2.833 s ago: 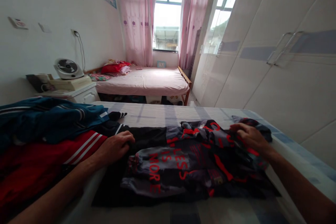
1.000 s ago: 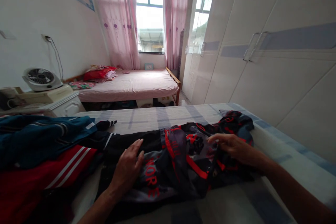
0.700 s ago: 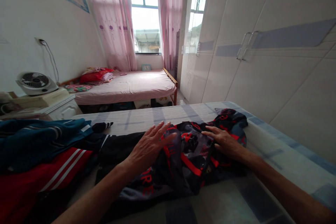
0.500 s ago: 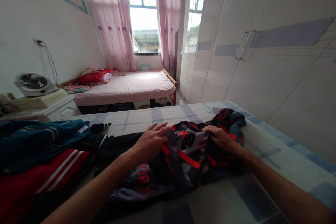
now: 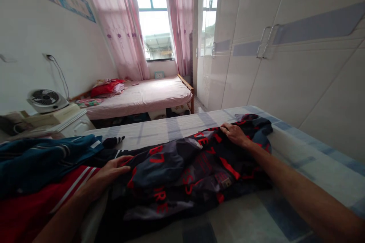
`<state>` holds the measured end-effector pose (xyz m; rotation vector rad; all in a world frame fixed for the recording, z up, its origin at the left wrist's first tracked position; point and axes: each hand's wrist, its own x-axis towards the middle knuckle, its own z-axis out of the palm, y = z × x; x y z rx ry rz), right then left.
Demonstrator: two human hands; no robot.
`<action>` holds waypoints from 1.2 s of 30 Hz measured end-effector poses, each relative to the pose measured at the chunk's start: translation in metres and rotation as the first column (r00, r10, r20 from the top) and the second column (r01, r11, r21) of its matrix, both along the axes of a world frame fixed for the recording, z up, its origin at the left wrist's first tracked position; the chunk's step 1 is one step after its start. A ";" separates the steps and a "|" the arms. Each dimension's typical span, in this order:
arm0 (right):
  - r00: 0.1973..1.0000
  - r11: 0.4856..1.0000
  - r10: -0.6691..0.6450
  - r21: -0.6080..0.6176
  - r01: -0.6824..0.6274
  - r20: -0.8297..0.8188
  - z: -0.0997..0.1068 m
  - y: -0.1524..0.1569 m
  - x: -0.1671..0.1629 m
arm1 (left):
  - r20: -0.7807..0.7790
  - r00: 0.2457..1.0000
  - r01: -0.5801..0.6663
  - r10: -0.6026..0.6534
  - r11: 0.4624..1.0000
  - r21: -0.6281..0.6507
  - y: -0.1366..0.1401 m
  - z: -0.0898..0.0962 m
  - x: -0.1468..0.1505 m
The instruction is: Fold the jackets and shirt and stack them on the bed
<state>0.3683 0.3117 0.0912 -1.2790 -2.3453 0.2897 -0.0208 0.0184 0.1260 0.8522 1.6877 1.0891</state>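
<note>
A dark garment with grey patches and red lettering lies spread across the checked bed cover, its folds running left to right. My left hand is closed on the garment's left end, fingers pinching the red-and-black edge. Near its far edge, right of the middle, my right hand has its fingers curled down onto the cloth and grips it. The right end of the garment, beyond that hand, is bunched up.
To the left lie a teal garment and a red garment with white stripes. A small fan stands on the bedside cabinet. Past the checked bed are a pink-sheeted bed and a white wardrobe.
My left hand has moved left with the garment's edge, and the cloth now lies more spread out. The right hand stays at the far edge, slightly higher in view.
</note>
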 end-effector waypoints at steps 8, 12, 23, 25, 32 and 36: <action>0.994 0.997 -0.073 0.036 0.070 0.080 0.018 0.003 0.002 | -0.140 0.973 -0.171 0.181 0.982 0.078 -0.009 -0.003 -0.006; 0.993 0.982 -0.097 0.172 0.084 0.071 0.021 -0.025 -0.014 | -0.630 0.729 -0.179 0.268 0.963 0.202 -0.006 -0.020 -0.003; 0.890 0.889 0.449 -0.139 -0.436 0.081 -0.011 -0.092 -0.047 | -0.986 0.114 0.184 -0.125 0.977 -0.103 -0.015 -0.079 0.025; 0.944 0.944 0.327 -0.038 -0.329 -0.042 -0.002 -0.070 -0.028 | -0.988 0.102 0.172 -0.115 0.980 -0.096 -0.016 -0.087 0.021; 0.679 0.692 -0.711 -0.010 0.722 -0.184 0.015 0.027 0.094 | -0.993 0.113 0.208 -0.010 0.978 0.014 -0.016 -0.103 0.007; 0.617 0.639 -0.766 -0.115 0.760 -0.180 0.002 0.059 0.131 | -0.994 0.110 0.234 0.030 0.971 0.055 -0.016 -0.117 -0.003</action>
